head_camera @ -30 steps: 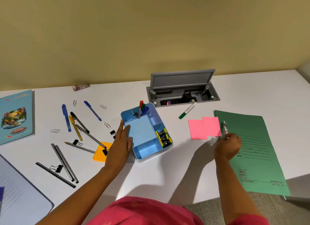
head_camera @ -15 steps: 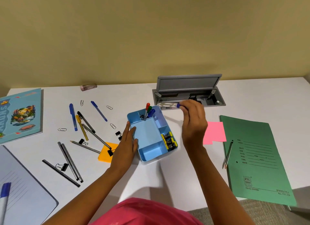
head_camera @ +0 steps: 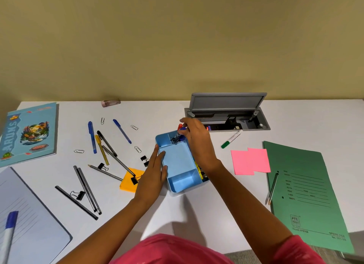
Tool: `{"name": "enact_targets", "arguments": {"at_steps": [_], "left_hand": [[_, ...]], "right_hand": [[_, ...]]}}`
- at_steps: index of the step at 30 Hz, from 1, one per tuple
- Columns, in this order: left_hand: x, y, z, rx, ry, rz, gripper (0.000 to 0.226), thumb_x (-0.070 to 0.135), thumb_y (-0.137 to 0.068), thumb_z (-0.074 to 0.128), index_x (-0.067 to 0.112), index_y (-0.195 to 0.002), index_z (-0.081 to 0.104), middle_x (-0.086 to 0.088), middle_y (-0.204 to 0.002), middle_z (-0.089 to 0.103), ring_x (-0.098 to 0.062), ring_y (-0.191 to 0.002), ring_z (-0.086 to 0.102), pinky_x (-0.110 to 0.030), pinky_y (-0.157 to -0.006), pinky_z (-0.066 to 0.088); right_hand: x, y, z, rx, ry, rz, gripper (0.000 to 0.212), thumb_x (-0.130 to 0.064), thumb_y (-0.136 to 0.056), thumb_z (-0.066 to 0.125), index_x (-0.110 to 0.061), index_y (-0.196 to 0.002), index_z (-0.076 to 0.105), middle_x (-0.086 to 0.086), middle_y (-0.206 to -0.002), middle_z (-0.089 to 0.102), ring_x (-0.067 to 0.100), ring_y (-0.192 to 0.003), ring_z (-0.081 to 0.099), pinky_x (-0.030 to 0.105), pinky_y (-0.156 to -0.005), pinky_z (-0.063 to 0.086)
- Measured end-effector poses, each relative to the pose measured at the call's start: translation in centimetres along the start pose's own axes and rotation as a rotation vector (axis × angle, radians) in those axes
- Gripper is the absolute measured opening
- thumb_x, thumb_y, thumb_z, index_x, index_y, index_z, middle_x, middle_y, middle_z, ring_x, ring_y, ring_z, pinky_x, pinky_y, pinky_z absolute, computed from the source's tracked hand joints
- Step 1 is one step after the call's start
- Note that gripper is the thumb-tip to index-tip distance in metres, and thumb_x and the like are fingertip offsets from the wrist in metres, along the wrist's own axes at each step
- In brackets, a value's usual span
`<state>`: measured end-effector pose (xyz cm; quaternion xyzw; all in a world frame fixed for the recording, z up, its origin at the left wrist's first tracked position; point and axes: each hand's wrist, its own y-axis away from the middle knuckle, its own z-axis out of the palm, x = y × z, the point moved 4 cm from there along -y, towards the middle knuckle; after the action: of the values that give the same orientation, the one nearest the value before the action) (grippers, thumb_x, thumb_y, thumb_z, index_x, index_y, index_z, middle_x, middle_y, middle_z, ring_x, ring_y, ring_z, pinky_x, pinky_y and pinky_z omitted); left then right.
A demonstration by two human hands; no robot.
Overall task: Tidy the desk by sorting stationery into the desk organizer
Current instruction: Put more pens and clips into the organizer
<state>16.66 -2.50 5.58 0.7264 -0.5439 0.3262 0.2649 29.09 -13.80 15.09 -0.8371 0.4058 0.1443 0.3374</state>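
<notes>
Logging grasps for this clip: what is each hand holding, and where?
Right hand pinches a blue-capped marker by its cap end; left hand holds nothing, resting flat against the organizer.

Single view: wide-angle head cam worn by the person, pitched forward and down over the bench [head_camera: 157,114]. Close range: both forearms enter from the bottom edge, organizer [head_camera: 177,161] sits near centre. Wall [head_camera: 177,37] fills the upper part of the frame.
</notes>
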Motion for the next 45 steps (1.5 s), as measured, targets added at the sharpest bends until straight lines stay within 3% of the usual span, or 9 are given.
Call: {"name": "enact_targets", "arguments": {"at_steps": [5,12,18,21,24,33,38,41,45], "left_hand": [[0.0,0.0,0.0,-0.002,0.009,0.006,0.048,0.033,-0.099,0.038,0.03,-0.145,0.024,0.024,-0.154,-0.003,-0.007,-0.128,0.04,-0.015,-0.075,0.047],[-0.1,0.0,0.1,0.0,0.01,-0.007,0.048,0.034,-0.099,0.037,0.032,-0.145,0.023,0.021,-0.156,-0.001,-0.01,-0.129,0.042,-0.014,-0.075,0.047],[-0.1,-0.1,0.1,0.002,-0.01,0.002,0.048,0.034,-0.099,0.038,0.031,-0.145,0.024,0.022,-0.156,-0.002,-0.006,-0.123,0.043,-0.015,-0.074,0.047],[-0.1,0.0,0.0,0.001,-0.006,0.021,0.048,0.034,-0.099,0.038,0.031,-0.145,0.024,0.026,-0.154,-0.004,0.002,-0.116,0.038,-0.015,-0.073,0.049],[-0.1,0.0,0.1,-0.015,0.002,0.02,0.048,0.036,-0.099,0.037,0.032,-0.145,0.023,0.028,-0.152,-0.006,0.007,-0.113,0.033,-0.004,-0.068,0.042],[0.0,0.0,0.1,-0.026,0.011,0.008,0.049,0.037,-0.099,0.036,0.033,-0.145,0.021,0.029,-0.151,-0.008,0.005,-0.118,0.031,0.0,-0.07,0.037],[0.0,0.0,0.1,-0.024,0.001,0.004,0.049,0.036,-0.099,0.036,0.032,-0.146,0.021,0.028,-0.151,-0.008,-0.003,-0.127,0.036,-0.003,-0.072,0.04],[0.0,0.0,0.0,-0.025,-0.003,0.006,0.049,0.038,-0.099,0.036,0.033,-0.145,0.021,0.03,-0.15,-0.009,0.0,-0.125,0.034,-0.004,-0.071,0.042],[-0.2,-0.1,0.0,-0.02,-0.024,0.01,0.049,0.039,-0.098,0.036,0.034,-0.145,0.021,0.031,-0.151,-0.008,0.003,-0.12,0.035,-0.02,-0.075,0.055]], "right_hand": [[0.3,-0.4,1.9,-0.054,0.037,0.004,0.017,0.008,-0.079,0.066,-0.002,-0.093,0.064,0.014,-0.09,0.063,0.024,-0.078,0.061,0.022,-0.065,0.045],[1.1,1.1,4.0,-0.172,0.052,-0.019,0.03,-0.004,-0.074,0.075,0.0,-0.102,0.065,0.017,-0.101,0.065,0.03,-0.091,0.063,0.037,-0.078,0.055],[1.9,0.9,2.3,-0.018,0.114,-0.03,0.029,0.007,-0.076,0.071,-0.001,-0.103,0.066,0.013,-0.102,0.064,0.024,-0.095,0.061,0.028,-0.082,0.052],[3.7,0.8,0.5,0.098,0.075,0.115,0.02,0.001,-0.087,0.057,-0.004,-0.104,0.065,0.011,-0.104,0.062,0.02,-0.097,0.056,0.023,-0.086,0.044],[6.3,1.0,-0.9,0.129,0.074,0.298,0.02,0.002,-0.092,0.05,-0.004,-0.108,0.061,0.01,-0.106,0.058,0.019,-0.099,0.053,0.031,-0.087,0.048],[14.7,4.6,-0.5,-0.059,0.199,0.764,0.042,0.004,-0.089,0.056,-0.006,-0.128,0.049,0.017,-0.129,0.052,0.031,-0.115,0.054,0.033,-0.097,0.045],[17.5,5.7,0.5,-0.207,0.255,0.851,0.061,0.01,-0.084,0.058,-0.01,-0.139,0.041,0.016,-0.139,0.044,0.034,-0.126,0.046,0.043,-0.105,0.039],[18.2,6.0,1.0,-0.289,0.297,0.84,0.058,0.007,-0.088,0.054,-0.011,-0.141,0.041,0.015,-0.149,0.034,0.035,-0.133,0.038,0.043,-0.106,0.037],[18.7,6.8,1.3,-0.317,0.346,0.824,0.044,-0.006,-0.094,0.051,-0.006,-0.137,0.045,0.015,-0.148,0.033,0.032,-0.132,0.04,0.036,-0.105,0.039]]}}
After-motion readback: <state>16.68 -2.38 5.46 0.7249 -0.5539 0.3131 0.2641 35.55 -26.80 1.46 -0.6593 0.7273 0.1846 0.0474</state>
